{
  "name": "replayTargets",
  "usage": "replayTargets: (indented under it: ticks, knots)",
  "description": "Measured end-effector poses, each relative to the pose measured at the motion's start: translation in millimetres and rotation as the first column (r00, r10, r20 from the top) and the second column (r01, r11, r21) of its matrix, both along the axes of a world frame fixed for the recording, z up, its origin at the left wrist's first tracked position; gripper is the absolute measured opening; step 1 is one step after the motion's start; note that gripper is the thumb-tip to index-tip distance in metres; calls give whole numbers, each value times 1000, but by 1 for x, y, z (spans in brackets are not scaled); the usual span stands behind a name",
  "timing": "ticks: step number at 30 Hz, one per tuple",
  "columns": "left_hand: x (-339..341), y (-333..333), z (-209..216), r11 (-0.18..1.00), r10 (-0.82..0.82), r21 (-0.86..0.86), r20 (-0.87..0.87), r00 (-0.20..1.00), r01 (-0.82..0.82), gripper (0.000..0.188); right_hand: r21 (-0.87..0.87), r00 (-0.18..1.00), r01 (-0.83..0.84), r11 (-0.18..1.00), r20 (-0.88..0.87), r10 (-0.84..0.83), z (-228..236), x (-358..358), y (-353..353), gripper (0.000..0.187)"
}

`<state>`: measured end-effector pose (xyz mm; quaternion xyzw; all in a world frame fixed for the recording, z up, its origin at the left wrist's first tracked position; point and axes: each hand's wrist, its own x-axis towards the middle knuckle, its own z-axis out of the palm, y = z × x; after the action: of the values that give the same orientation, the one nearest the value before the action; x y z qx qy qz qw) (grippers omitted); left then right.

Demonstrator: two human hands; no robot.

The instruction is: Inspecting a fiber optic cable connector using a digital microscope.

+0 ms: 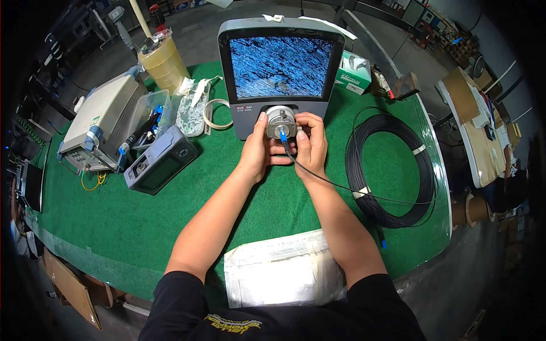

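Now I'm gripping the round metal part between the left hand and right hand, fingers curling around it; a blue plug is poking out between them, a screen standing just beyond.

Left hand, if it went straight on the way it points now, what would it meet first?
Probably the silver round fitting, which the left hand appears to be touching; the grey screen unit stands beyond, though depth is hard to judge.

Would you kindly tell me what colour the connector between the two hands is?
The connector is blue; it shows best in the head view.
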<state>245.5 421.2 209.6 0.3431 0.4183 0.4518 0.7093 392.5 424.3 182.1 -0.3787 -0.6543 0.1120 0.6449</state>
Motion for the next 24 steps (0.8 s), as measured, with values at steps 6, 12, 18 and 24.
replayTargets:
  ticks: [6,12,18,24]
  knots:
    - [-6,10,-8,960,-260,20,426,866,279,82,-83,999,13,996,43,-10,11,-14,-11,55]
    - [-4,13,-12,962,-242,2,459,855,272,78,-67,982,129,989,148,-118,8,-14,-8,57]
    - [-5,15,-16,965,-223,-14,481,848,261,75,-114,992,98,989,86,-88,5,-16,-9,56]
    - [-9,16,-19,954,-278,44,496,823,296,77,-112,990,96,989,116,-83,7,-15,-9,57]
